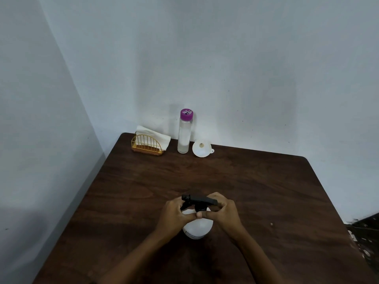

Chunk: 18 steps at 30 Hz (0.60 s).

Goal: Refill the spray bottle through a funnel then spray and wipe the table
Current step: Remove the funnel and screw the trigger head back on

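From our head view, we look down on a dark brown wooden surface (143,191) pushed into a corner of pale bluish-white walls (246,68). Our left hand (174,215) and right hand (222,212) meet over the one white spray bottle (198,228), which stands upright near us in the middle of the surface; both grips are closed around its black trigger head (198,199) and collar, thumbs touching in front. At the far edge, against the wall, we count one gold wire holder (146,145) with white napkins (155,136), one clear bottle (184,134) with a purple cap just beside it, and one white funnel (202,148) lying next to that.
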Available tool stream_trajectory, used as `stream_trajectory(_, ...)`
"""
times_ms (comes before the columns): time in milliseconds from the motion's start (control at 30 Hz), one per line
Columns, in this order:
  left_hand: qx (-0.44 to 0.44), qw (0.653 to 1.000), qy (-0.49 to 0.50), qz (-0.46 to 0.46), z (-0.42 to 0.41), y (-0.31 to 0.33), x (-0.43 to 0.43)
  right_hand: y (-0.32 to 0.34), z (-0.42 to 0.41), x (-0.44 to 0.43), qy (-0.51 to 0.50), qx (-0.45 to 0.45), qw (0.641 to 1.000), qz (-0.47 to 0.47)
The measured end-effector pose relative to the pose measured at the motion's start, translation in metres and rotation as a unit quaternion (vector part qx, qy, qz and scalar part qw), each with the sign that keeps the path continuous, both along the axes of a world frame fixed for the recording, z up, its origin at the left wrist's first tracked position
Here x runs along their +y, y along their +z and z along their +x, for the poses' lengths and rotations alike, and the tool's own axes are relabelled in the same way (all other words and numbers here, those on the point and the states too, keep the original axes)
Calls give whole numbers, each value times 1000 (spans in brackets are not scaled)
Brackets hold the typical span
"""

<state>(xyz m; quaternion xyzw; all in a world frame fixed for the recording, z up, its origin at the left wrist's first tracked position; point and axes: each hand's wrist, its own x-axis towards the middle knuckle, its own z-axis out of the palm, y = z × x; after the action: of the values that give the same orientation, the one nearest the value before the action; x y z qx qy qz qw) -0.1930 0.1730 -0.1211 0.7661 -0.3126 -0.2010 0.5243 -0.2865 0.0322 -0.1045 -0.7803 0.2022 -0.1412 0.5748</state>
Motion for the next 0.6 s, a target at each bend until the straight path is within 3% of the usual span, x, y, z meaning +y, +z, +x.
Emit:
stream_trajectory(367, 1, 1000, -21, -9, 5, 1, 3, 2, 2, 5, -10, 2, 1000, -22)
stream_trajectory(600, 30, 998, -52, -10, 6, 4, 0, 13, -1, 0, 75, 44, 995, 56)
